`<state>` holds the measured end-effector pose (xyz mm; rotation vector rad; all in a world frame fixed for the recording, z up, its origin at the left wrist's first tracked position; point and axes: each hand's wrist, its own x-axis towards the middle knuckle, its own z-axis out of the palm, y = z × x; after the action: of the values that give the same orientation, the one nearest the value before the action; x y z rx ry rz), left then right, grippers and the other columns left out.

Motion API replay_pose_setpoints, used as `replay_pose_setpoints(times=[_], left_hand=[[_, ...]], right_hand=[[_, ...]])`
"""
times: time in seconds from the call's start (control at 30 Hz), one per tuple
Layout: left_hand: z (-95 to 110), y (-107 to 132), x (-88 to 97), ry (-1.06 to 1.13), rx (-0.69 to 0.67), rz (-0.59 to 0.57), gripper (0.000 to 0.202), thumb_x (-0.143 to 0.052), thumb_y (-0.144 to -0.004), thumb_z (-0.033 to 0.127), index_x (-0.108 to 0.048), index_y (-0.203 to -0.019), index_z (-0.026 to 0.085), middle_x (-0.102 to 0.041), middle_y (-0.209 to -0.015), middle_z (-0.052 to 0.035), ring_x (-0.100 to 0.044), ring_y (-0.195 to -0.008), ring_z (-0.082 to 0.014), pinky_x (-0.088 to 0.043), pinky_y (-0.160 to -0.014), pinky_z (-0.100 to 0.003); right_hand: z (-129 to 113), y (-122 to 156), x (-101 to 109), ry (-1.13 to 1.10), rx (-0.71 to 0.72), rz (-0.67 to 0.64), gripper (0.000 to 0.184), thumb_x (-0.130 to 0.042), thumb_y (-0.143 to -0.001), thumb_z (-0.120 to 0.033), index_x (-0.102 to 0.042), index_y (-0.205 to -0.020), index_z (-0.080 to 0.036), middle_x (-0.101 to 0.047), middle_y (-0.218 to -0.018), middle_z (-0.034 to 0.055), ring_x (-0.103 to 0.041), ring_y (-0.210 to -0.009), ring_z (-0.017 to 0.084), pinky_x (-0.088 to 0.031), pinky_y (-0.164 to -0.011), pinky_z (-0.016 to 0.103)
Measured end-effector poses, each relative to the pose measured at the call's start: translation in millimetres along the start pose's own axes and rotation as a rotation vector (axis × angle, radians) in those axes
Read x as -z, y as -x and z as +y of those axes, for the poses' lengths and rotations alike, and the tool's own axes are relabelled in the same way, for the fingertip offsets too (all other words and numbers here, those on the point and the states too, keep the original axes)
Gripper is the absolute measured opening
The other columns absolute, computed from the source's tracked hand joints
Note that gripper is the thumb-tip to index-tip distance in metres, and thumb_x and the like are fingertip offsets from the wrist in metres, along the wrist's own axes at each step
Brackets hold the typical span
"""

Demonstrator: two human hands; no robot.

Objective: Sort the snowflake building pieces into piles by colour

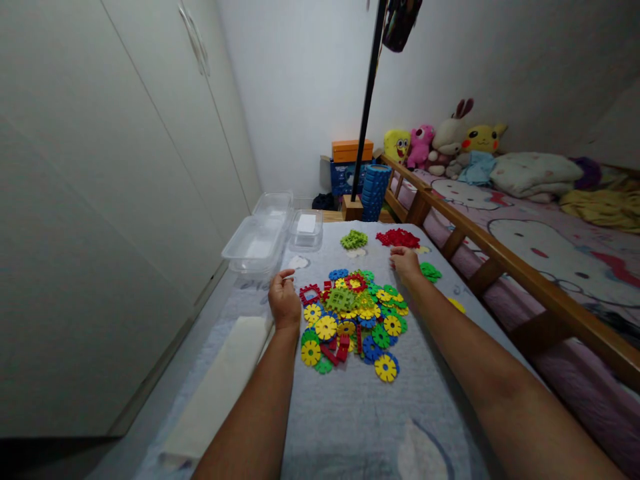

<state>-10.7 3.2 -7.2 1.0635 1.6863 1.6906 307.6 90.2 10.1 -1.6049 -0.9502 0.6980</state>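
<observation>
My left hand [284, 303] hovers at the left edge of a mixed heap of plastic building pieces, its fingers loosely bent and no piece visible in it. In the heap are yellow notched discs [326, 327], blue discs [371, 348], green discs [380, 335], red square frames [310, 294] and a light green square piece [341, 300]. My right hand [405, 262] is just in front of a pile of red pieces [399, 238], fingers slightly bent and apart, with nothing visible between them. A small light green pile [354, 239] lies to its left, and green discs [430, 271] lie beside the right wrist.
Clear plastic boxes [256, 241] stand at the table's left, with a smaller lidded one [307, 227] beside them. A long white folded item [220, 387] lies along the left edge. A wooden bed rail [480, 247] borders the right side. A black pole [369, 100] rises behind.
</observation>
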Motion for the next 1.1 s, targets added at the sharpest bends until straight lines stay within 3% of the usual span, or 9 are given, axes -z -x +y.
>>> replay_pose_setpoints(times=[0.13,0.23,0.33,0.47,0.63,0.83,0.93,1.03,1.1], left_hand=[[3,0,5.2,-0.122,-0.024,0.020,0.032,-0.044,-0.077,0.023,-0.069,-0.097,0.022,-0.068,-0.098,-0.0049,-0.064,-0.101,-0.0220,-0.052,-0.095,-0.037],[4,1,5.3,-0.141,-0.005,-0.010,0.032,-0.044,-0.077,0.022,-0.069,-0.097,0.022,-0.068,-0.099,-0.0051,-0.064,-0.101,-0.0229,-0.051,-0.096,-0.039],[5,2,4.4,-0.143,0.007,-0.029,0.032,-0.045,-0.076,0.022,-0.069,-0.098,0.022,-0.068,-0.101,-0.0052,-0.065,-0.097,-0.0226,-0.050,-0.097,-0.040],[5,3,3.2,-0.129,0.001,-0.042,0.031,-0.046,-0.076,0.022,-0.069,-0.097,0.022,-0.068,-0.102,-0.0049,-0.065,-0.098,-0.0224,-0.050,-0.097,-0.039],[3,2,0.7,-0.109,-0.002,-0.022,0.029,-0.048,-0.076,0.020,-0.069,-0.095,0.021,-0.069,-0.097,-0.0039,-0.065,-0.096,-0.0213,-0.049,-0.096,-0.037],[0,0,-0.3,-0.087,-0.005,0.008,0.027,-0.051,-0.076,0.019,-0.070,-0.095,0.021,-0.069,-0.094,-0.0031,-0.063,-0.085,-0.0194,-0.050,-0.091,-0.036],[0,-1,-0.2,-0.061,0.006,0.034,0.024,-0.052,-0.076,0.019,-0.069,-0.093,0.021,-0.068,-0.091,-0.0033,-0.063,-0.087,-0.0196,-0.051,-0.087,-0.034],[0,-2,-0.2,-0.031,0.015,0.053,0.023,-0.051,-0.079,0.022,-0.069,-0.094,0.021,-0.067,-0.090,-0.0033,-0.063,-0.087,-0.0193,-0.052,-0.082,-0.032],[-1,-3,-0.2,-0.018,0.020,0.058,0.023,-0.051,-0.080,0.024,-0.068,-0.094,0.020,-0.067,-0.089,-0.0034,-0.063,-0.086,-0.0189,-0.052,-0.080,-0.031]], right_hand=[[5,22,-2,0.112,0.051,-0.130,0.019,-0.055,-0.060,-0.014,-0.064,-0.076,-0.019,-0.064,-0.070,-0.0002,-0.056,-0.062,0.014,-0.045,-0.060,0.025],[7,29,-1,0.400,0.227,-0.182,0.021,-0.054,-0.065,-0.011,-0.068,-0.078,-0.020,-0.067,-0.078,0.0040,-0.062,-0.078,0.019,-0.048,-0.074,0.030],[6,25,3,0.731,0.360,-0.076,0.027,-0.056,-0.068,-0.008,-0.073,-0.086,-0.020,-0.069,-0.096,0.0116,-0.061,-0.101,0.026,-0.045,-0.089,0.036],[0,11,4,1.013,0.318,-0.007,0.035,-0.059,-0.073,-0.010,-0.074,-0.103,-0.019,-0.066,-0.113,0.0192,-0.053,-0.111,0.035,-0.041,-0.093,0.045],[-13,0,1,1.130,0.176,-0.133,0.038,-0.052,-0.084,-0.013,-0.070,-0.117,-0.014,-0.062,-0.128,0.0190,-0.050,-0.119,0.035,-0.038,-0.097,0.045],[-33,23,-6,1.075,0.244,-0.162,0.045,-0.048,-0.089,-0.015,-0.065,-0.131,-0.015,-0.063,-0.133,0.0167,-0.051,-0.124,0.031,-0.039,-0.099,0.039],[-51,52,-21,0.959,0.416,-0.332,0.038,-0.053,-0.090,-0.018,-0.071,-0.123,-0.018,-0.069,-0.127,0.0098,-0.059,-0.117,0.024,-0.042,-0.099,0.031],[-70,86,-43,0.763,0.620,-0.719,0.029,-0.058,-0.088,-0.018,-0.077,-0.108,-0.017,-0.076,-0.109,0.0071,-0.067,-0.100,0.020,-0.048,-0.092,0.028],[-79,106,-58,0.748,0.703,-0.860,0.028,-0.062,-0.086,-0.020,-0.077,-0.110,-0.016,-0.076,-0.112,0.0087,-0.068,-0.102,0.020,-0.048,-0.094,0.029]])
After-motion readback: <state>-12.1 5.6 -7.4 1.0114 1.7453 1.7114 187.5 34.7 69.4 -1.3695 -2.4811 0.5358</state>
